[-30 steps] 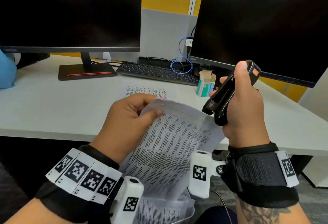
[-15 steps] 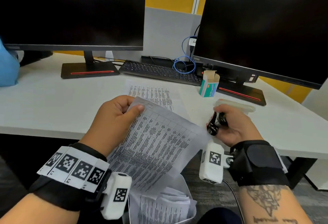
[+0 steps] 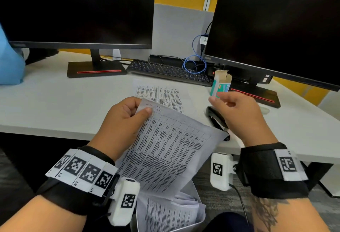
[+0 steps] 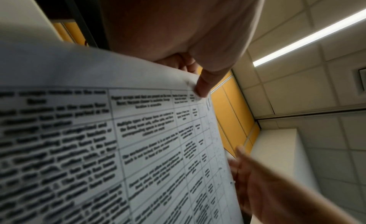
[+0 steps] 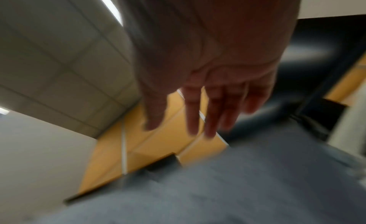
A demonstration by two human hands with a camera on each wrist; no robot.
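My left hand [image 3: 127, 116] pinches the top corner of a stack of printed sheets [image 3: 165, 149] with tables of text, held tilted over the desk edge. In the left wrist view the thumb [image 4: 204, 86] presses on the sheets' [image 4: 118, 141] corner. A black stapler [image 3: 215, 119] lies on the white desk [image 3: 55, 106], partly under my right hand [image 3: 237, 110]. That hand hovers above it with loose, straight fingers [image 5: 194, 114] and holds nothing. Motion blur smears the right wrist view.
Another printed sheet [image 3: 158, 93] lies flat on the desk. A small open teal-and-white box [image 3: 220, 84] stands by the right monitor's base [image 3: 257, 95]. Two dark monitors, a black keyboard [image 3: 169, 71] and blue cable sit behind. A white bin of papers [image 3: 171, 211] is below.
My right hand brought the stapler down from in front of the monitor, set it on the desk and let go. The left hand kept the sheets pinched and lifted them slightly.
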